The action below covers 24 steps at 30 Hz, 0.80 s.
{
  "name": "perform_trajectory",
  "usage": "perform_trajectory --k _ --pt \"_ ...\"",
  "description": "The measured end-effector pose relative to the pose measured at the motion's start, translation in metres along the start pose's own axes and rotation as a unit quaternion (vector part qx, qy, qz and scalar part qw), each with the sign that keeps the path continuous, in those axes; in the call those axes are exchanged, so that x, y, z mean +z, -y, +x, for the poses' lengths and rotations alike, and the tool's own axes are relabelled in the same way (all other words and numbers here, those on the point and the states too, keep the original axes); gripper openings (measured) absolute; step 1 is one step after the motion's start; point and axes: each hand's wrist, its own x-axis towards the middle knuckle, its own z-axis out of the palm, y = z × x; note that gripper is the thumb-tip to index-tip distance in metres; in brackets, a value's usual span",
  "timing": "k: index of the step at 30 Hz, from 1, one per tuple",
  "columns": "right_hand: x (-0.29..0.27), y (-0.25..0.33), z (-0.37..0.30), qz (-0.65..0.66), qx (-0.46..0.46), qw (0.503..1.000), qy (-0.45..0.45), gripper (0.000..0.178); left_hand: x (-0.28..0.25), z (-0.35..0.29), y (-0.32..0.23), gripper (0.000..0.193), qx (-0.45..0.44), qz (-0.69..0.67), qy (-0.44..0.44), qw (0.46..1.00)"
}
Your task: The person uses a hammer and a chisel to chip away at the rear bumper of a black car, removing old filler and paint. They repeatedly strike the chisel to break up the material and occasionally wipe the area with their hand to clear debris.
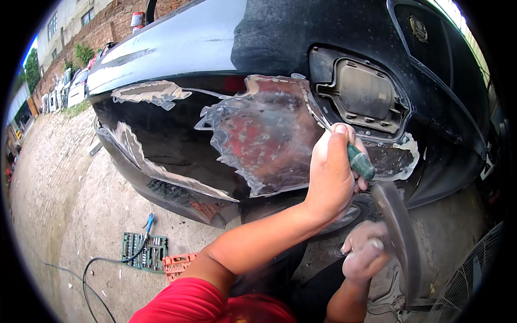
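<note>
My left hand (335, 169) is wrapped around a screwdriver with a green handle (360, 161). Its thin shaft points up and left, toward the edge of a recessed opening (366, 89) in the black car body (274, 32); where the tip ends is hard to make out. Lower right, my right hand (367, 248) is closed on a dark hammer (399, 231), smeared by motion, its head close to the screwdriver's butt end. Left of the opening, a large sanded patch (264, 134) shows red and grey layers with a ragged pale rim.
A green socket set case (144, 252) lies open on the concrete, with an orange tray (179, 264) beside it. A black air hose with a blue fitting (150, 220) crosses the case. At right stands a wire fan guard (468, 274). A can (137, 20) sits atop the car's far side.
</note>
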Motion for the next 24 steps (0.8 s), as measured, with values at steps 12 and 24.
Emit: perform_trajectory --k 12,24 --pt "-0.004 -0.004 0.012 0.051 0.069 0.996 -0.031 0.057 0.002 0.001 0.003 0.028 0.01 0.04 -0.027 0.999" --pt "0.008 -0.024 -0.004 0.212 0.089 0.971 -0.067 0.056 -0.007 0.007 0.022 0.027 0.068 0.118 -0.014 0.991"
